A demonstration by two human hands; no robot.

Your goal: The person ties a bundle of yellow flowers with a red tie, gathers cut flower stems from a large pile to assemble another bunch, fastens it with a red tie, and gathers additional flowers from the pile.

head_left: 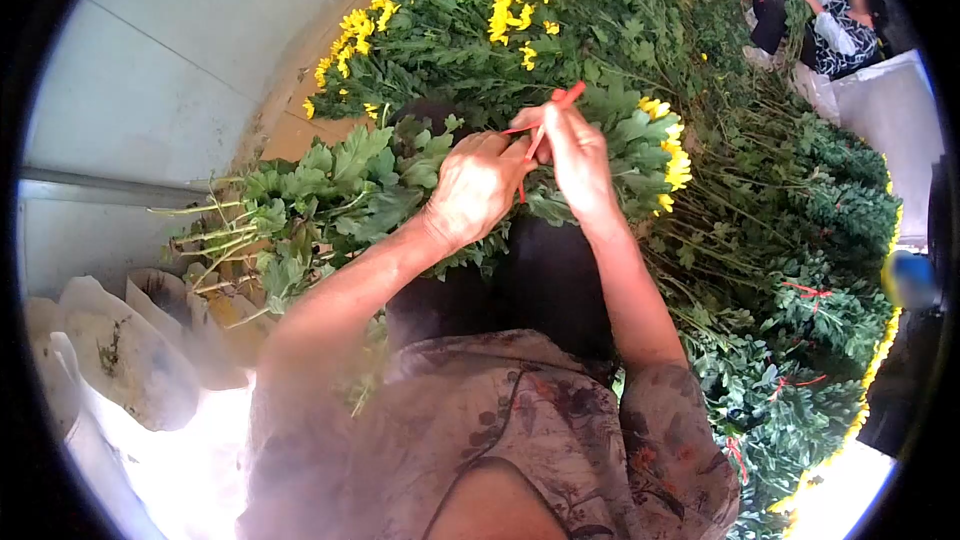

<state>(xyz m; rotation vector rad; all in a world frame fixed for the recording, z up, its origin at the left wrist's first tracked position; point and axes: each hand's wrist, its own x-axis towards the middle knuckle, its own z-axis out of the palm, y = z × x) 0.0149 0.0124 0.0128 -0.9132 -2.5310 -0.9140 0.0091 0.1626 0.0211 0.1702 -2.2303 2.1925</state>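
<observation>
Red tie: around chrysanthemum bunch.
Chrysanthemum bunch: across lap, blooms rightward.
Left hand: fingers together at tie, stem side of bunch.
Right hand: pinching tie, bloom side.

Layout, from my seat. Flower bunch crosswise over my knees; stem ends left, flower heads right. Ribbon at the bunch, between and at my hands. Before me, beyond the bunch: broad heap of cut stems, running round to my right. Near right: tied bunches, flower heads along their outer edge. Left: wall; wrapping sheets near its foot, nearer me than the stem ends. Far right, past the heap: another person, beside a large sheet.
</observation>
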